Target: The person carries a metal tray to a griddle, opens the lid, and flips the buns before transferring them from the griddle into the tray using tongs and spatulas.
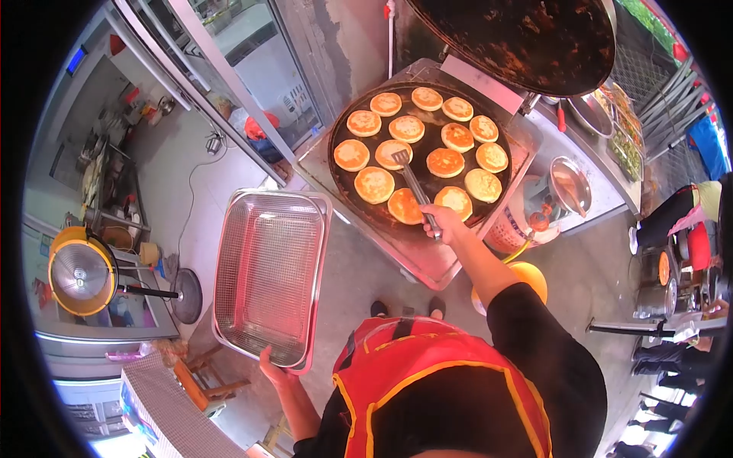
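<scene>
My right hand (443, 223) is closed round the handle of a metal spatula (414, 185). Its slotted head lies at the edge of a browned round cake near the middle of the large black griddle (427, 137). Several golden round cakes (374, 185) are spread over that griddle. At the left, my left hand (276, 368) grips the near edge of a rectangular metal mesh basket (269, 275), held tilted beside the griddle, with nothing inside it. The basket sits within a larger tray-like rim.
The griddle's raised black lid (527, 38) stands behind it. Right of the griddle are a metal pot (569, 183) and a yellow bucket (531, 282). A yellow fan (80, 271) stands far left, a checked-cloth table (156, 397) lower left. People are at the far right.
</scene>
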`<state>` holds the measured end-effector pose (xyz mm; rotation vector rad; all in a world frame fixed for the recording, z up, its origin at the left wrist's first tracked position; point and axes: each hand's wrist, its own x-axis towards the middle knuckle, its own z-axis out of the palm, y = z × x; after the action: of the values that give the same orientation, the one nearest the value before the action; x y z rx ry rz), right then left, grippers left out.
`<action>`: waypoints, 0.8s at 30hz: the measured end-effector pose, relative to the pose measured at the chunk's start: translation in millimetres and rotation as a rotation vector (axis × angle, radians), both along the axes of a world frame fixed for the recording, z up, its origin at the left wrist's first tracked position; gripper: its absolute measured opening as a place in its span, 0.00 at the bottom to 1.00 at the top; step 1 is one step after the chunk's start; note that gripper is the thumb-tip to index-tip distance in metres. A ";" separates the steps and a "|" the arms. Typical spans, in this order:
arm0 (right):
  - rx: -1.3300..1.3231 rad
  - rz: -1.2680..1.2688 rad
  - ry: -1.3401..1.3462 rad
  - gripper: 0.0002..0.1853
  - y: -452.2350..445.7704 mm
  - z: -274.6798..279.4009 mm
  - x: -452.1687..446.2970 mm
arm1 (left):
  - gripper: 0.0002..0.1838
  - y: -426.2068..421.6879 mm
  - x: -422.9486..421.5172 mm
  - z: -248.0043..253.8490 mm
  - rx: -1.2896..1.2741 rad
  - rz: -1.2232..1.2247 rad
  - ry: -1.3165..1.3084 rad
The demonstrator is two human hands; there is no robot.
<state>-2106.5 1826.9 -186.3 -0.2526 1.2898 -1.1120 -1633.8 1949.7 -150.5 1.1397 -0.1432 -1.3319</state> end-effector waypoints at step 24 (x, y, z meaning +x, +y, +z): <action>-0.109 0.013 1.252 0.19 154.9 41.5 110.8 | 0.23 -63.0 106.6 -16.7 0.042 -0.205 -0.020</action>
<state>-1995.7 1981.8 -144.9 -1.1617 2.2900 -0.9998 -1527.2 1886.7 -167.3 1.1988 -0.2538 -1.5104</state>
